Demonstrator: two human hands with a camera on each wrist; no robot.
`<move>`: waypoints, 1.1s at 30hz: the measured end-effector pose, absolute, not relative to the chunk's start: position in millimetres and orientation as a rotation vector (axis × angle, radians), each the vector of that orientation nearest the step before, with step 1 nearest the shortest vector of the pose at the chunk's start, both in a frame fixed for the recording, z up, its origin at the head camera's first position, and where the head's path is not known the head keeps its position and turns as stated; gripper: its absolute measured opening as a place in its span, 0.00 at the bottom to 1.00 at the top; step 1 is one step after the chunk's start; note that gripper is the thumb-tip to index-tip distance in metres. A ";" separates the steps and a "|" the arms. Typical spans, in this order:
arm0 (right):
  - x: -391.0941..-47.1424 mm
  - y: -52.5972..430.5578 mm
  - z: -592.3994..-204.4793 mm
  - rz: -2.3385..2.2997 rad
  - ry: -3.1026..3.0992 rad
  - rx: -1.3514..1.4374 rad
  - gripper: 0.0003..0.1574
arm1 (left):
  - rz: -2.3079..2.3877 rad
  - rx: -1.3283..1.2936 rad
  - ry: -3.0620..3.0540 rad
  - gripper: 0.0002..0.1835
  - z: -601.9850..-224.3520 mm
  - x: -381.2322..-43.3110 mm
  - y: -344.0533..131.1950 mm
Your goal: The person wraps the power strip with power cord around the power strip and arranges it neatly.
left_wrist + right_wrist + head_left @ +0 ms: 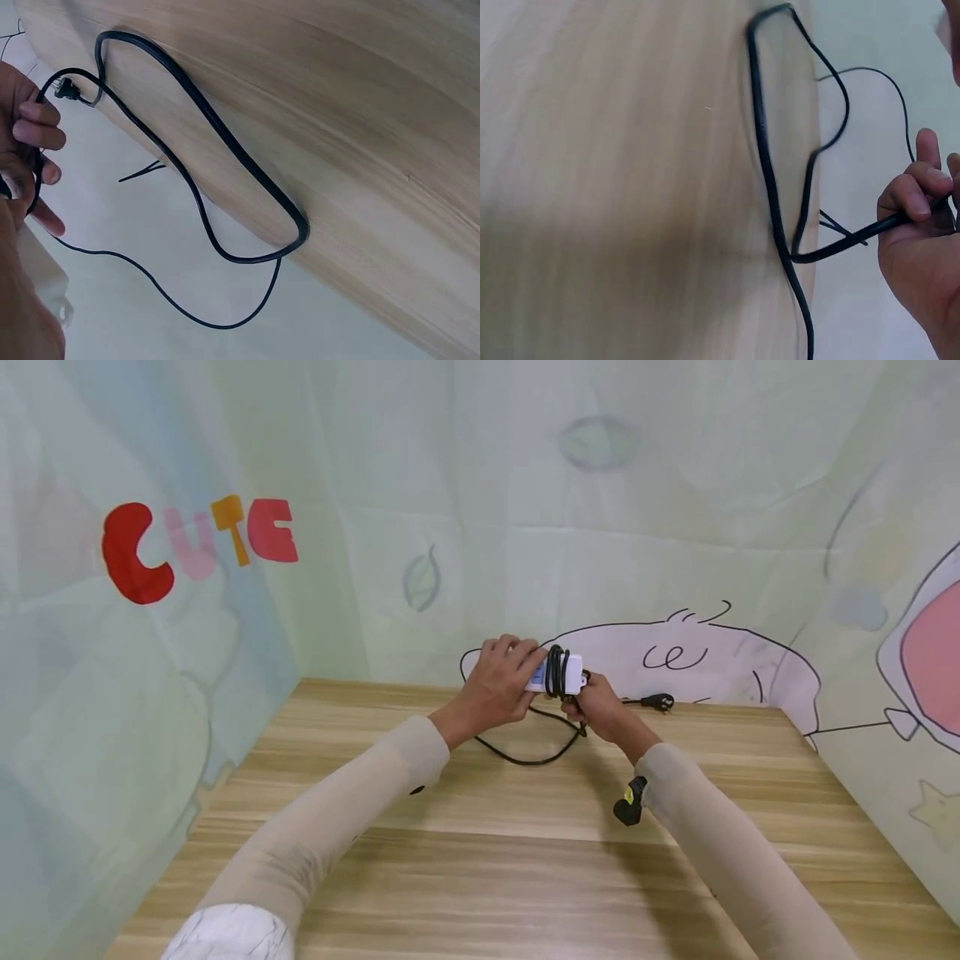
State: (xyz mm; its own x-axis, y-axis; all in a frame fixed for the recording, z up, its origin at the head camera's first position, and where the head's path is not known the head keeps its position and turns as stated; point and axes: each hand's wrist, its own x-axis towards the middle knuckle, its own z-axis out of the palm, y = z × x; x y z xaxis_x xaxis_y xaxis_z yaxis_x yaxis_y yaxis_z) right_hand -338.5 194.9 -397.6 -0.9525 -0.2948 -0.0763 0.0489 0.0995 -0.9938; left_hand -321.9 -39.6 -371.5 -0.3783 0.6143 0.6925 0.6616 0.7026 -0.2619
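A white power strip (pixel 574 675) is held up over the far part of the table, with black cord (pixel 556 672) wound several times around its middle. My left hand (pixel 501 681) grips the strip's left end from above, the fingers over its face. Beside the right end, my right hand (pixel 600 706) holds the cord, its fingers curled round it in the right wrist view (pixel 922 206). A loose loop of cord (pixel 217 124) hangs from the hands down to the tabletop. At the cord's end, the black plug (pixel 658 702) lies near the table's back edge.
The wood-grain table (pixel 480 877) meets a printed fabric backdrop (pixel 465 527) at its back and sides. A small black device (pixel 630 802) is attached at my right sleeve.
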 end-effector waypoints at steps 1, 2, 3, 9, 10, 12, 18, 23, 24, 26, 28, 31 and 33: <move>-336.6 193.4 -398.9 -1.918 2.144 -0.258 0.25 | -0.067 -0.966 -2.096 0.25 -371.2 -322.4 -39.0; -334.3 191.5 -399.8 -1.896 2.171 -0.269 0.25 | -0.063 -0.961 -2.096 0.24 -370.8 -322.6 -38.5; -332.3 189.9 -401.0 -1.865 2.202 -0.284 0.25 | -0.061 -0.956 -2.099 0.23 -370.6 -322.9 -38.1; -328.0 183.2 -413.9 -1.693 2.386 -0.306 0.27 | -0.064 -0.932 -2.142 0.23 -370.3 -323.9 -37.3; -330.0 183.1 -417.3 -1.674 2.412 -0.317 0.27 | -0.064 -0.924 -2.152 0.23 -370.3 -324.3 -37.2; -336.7 183.0 -428.7 -1.630 2.497 -0.414 0.27 | -0.065 -0.904 -2.173 0.24 -370.1 -325.1 -37.1; -386.4 192.9 -482.0 -1.435 2.756 -0.645 0.35 | -0.072 -0.858 -2.189 0.25 -369.8 -329.4 -35.7; -343.0 174.9 -437.7 -1.316 2.775 -0.631 0.32 | -0.071 -0.842 -2.196 0.25 -372.0 -331.0 -34.4; -336.3 171.3 -432.0 -1.291 2.795 -0.636 0.30 | -0.072 -0.839 -2.196 0.25 -372.5 -331.3 -34.1; -322.4 165.4 -418.9 -1.251 2.808 -0.620 0.29 | -0.074 -0.834 -2.195 0.25 -373.2 -331.6 -33.6; -316.2 162.0 -413.6 -1.204 2.833 -0.619 0.28 | -0.074 -0.827 -2.191 0.25 -373.7 -331.9 -33.2; -312.5 159.7 -409.6 -1.151 2.855 -0.633 0.27 | -0.063 -0.814 -2.197 0.25 -374.3 -332.1 -32.9; -311.7 159.1 -408.2 -1.120 2.873 -0.672 0.27 | -0.041 -0.799 -2.205 0.25 -374.9 -332.2 -32.8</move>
